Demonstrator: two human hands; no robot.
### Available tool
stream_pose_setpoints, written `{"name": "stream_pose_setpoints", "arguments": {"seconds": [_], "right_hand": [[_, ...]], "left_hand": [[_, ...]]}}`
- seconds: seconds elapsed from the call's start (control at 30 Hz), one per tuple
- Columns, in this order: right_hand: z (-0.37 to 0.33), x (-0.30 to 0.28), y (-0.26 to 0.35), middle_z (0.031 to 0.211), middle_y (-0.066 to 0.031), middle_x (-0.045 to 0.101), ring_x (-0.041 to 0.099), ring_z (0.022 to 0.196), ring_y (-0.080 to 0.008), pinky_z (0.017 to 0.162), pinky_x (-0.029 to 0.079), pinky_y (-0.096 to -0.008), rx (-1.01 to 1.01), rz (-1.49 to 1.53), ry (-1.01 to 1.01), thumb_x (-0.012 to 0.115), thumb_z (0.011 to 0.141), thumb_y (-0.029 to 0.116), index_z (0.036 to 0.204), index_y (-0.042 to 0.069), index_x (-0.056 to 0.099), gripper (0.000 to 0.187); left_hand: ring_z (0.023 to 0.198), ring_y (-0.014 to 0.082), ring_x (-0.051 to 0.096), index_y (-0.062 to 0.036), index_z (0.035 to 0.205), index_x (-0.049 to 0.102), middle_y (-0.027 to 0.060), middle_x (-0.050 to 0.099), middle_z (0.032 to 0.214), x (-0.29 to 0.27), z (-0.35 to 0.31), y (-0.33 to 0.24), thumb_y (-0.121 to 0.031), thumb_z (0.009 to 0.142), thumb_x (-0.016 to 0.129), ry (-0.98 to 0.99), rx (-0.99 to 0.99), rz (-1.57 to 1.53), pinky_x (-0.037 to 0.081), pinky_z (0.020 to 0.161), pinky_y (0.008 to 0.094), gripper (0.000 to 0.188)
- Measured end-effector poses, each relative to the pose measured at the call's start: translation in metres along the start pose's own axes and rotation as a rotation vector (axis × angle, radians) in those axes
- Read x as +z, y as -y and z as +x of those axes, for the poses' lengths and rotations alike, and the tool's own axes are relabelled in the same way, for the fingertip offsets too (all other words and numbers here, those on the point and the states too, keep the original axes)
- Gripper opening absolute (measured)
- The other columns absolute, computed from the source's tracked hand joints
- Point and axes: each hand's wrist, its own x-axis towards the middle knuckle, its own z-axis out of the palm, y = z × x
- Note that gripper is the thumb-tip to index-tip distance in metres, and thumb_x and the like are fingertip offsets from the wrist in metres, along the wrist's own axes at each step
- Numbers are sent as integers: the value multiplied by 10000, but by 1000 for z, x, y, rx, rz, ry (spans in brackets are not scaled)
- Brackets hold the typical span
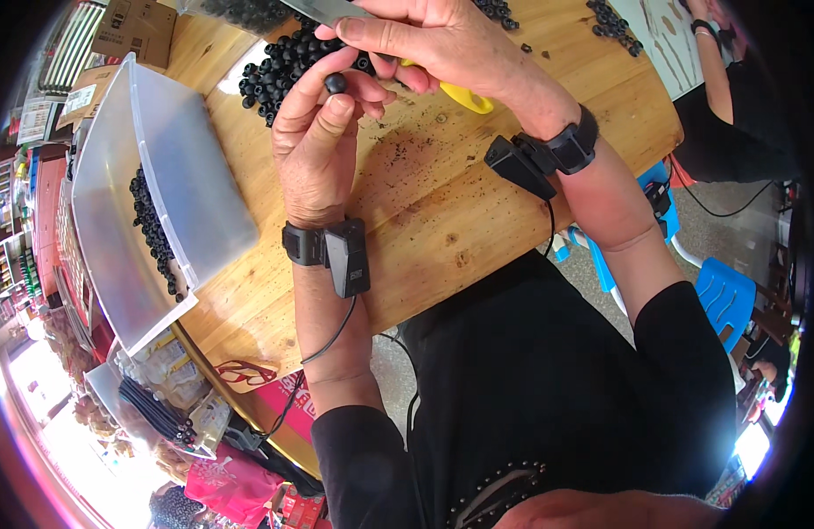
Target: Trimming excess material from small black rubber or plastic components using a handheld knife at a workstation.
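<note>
My left hand (pixel 323 141) is raised above the wooden table, pinching a small round black piece (pixel 335 84) between thumb and fingers. Close by on its right, my right hand (pixel 451 44) is closed on a flat metal blade (pixel 327 10), the thumb lying along it. A curved yellow handle (pixel 467 99) shows under the right hand; I cannot tell whether it belongs to the blade. Just beyond the left hand lies a heap of similar black pieces (pixel 288 69), partly hidden by the fingers.
A clear plastic bin (pixel 200 167) with black pieces inside stands at the table's left. Smaller groups of pieces (pixel 614 26) lie at the far right. Dark crumbs dot the wooden tabletop (pixel 424 212). Red-framed glasses (pixel 245 372) rest near the left edge. Another person's arm (pixel 713 70) shows at right.
</note>
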Motion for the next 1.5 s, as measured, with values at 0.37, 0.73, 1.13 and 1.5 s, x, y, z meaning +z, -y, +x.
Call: {"name": "stream_pose_setpoints", "arguments": {"seconds": [0.37, 0.73, 1.13, 1.5], "right_hand": [[6, -7, -4, 625, -3, 562, 494, 474, -52, 413, 367, -240, 247, 36, -87, 578, 1033, 264, 906, 7, 633, 292], [7, -4, -2, 657, -13, 559, 488, 473, -61, 420, 366, -245, 268, -59, -125, 571, 1035, 239, 893, 13, 609, 270], [6, -2, -7, 646, -9, 570, 528, 493, -73, 429, 386, -246, 248, -143, -122, 571, 1034, 262, 859, 22, 614, 300], [5, -5, -33, 688, 36, 547, 471, 486, -13, 414, 323, -176, 202, -180, -147, 577, 1018, 373, 1221, 85, 683, 367]], "left_hand": [[738, 90, 628, 25, 1172, 689, 50, 718, 873, 38, 4, -43, -89, 964, 645, -455, 156, 621, 502, 720, 222, 242], [750, 277, 691, -9, 1087, 724, 149, 708, 860, 2, -19, -175, -158, 867, 737, -589, 97, 2359, 538, 693, 384, 266], [767, 297, 651, -72, 962, 702, 108, 651, 856, 29, -23, -39, -20, 809, 721, -256, 199, 1700, 522, 675, 384, 163], [850, 303, 604, -104, 932, 715, 86, 591, 848, -3, -5, 7, -105, 771, 708, -128, 180, 1790, 508, 729, 425, 162]]}}
